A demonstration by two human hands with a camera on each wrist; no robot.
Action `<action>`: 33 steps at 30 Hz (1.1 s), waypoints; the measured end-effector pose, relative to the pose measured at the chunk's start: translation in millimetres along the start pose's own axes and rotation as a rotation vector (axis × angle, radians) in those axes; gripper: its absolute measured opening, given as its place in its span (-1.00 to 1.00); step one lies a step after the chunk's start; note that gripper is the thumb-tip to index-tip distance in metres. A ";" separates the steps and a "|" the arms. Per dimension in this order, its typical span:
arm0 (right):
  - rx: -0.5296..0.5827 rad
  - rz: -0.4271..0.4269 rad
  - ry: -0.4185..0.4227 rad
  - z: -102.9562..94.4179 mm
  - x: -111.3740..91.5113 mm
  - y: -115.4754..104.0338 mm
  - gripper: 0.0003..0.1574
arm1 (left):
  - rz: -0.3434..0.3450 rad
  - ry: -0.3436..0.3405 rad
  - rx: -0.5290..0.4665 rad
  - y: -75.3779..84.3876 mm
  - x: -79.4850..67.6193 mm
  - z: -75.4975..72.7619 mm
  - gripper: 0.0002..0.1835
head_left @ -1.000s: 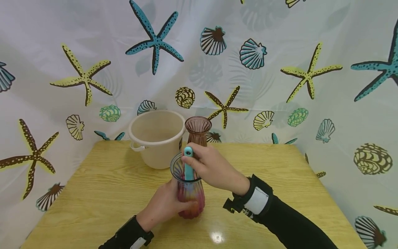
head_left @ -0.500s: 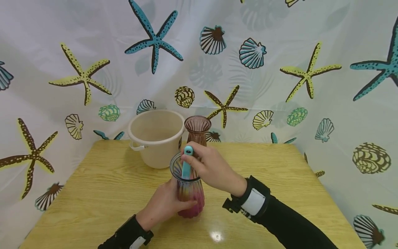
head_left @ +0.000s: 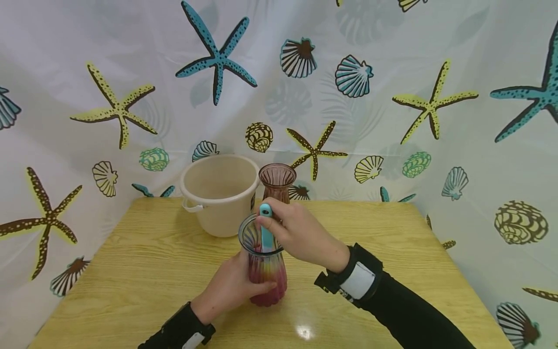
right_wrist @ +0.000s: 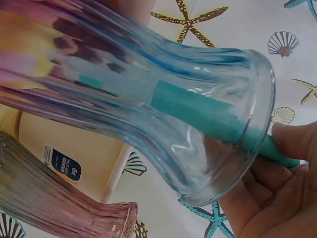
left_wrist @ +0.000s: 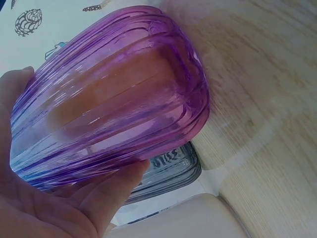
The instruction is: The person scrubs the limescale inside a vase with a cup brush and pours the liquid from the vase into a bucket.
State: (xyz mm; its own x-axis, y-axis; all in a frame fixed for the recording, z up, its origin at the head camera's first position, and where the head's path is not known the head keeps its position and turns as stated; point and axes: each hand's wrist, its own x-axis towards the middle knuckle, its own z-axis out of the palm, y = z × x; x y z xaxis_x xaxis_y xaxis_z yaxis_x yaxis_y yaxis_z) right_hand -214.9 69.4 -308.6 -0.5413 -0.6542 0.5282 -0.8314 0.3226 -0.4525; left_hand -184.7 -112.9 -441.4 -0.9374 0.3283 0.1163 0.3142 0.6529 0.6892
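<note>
Head view: one glass multicoloured vase (head_left: 268,278), roughly upright, is held at the centre of one wood-grain worktop (head_left: 370,271); whether its base touches down cannot be told.
Left hand (head_left: 233,281): one, its fingers curled round the vase's lower body, thumb across the near side.
Right hand (head_left: 301,232): one, its fingers pinching the upper end of one turquoise handle (head_left: 267,238) at the vase's mouth.
Inside the glass: the handle runs down the neck; one blurred orange-brown shape (left_wrist: 119,82) shows through the lower body in the left wrist view.
Second vase (head_left: 277,175): brownish-pink, just behind the right hand, making two vases in all.
Bucket (head_left: 218,220): one, cream, just left of the second vase.
Sleeves (head_left: 418,310): two, black.
Backdrop (head_left: 357,126): white cloth printed with starfish and shells.
</note>
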 end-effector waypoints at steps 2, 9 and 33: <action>0.011 0.005 -0.009 -0.8 -0.2 -0.7 -0.87 | 0.003 0.004 0.004 -0.3 0.0 0.4 0.10; 0.073 0.032 -0.036 -0.9 -1.6 -3.0 -0.82 | -0.005 0.010 -0.005 -1.9 -1.3 1.4 0.11; 0.050 -0.016 0.038 3.5 -0.5 4.1 -0.91 | -0.015 0.014 0.029 0.4 0.2 1.6 0.10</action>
State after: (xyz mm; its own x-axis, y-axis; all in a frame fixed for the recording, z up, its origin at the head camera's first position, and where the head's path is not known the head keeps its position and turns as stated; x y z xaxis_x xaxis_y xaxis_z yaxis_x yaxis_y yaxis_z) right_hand -217.5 68.7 -313.2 -0.5334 -0.6319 0.5624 -0.8331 0.2772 -0.4786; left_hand -184.5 -111.4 -442.2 -0.9440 0.3088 0.1161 0.3040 0.6775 0.6698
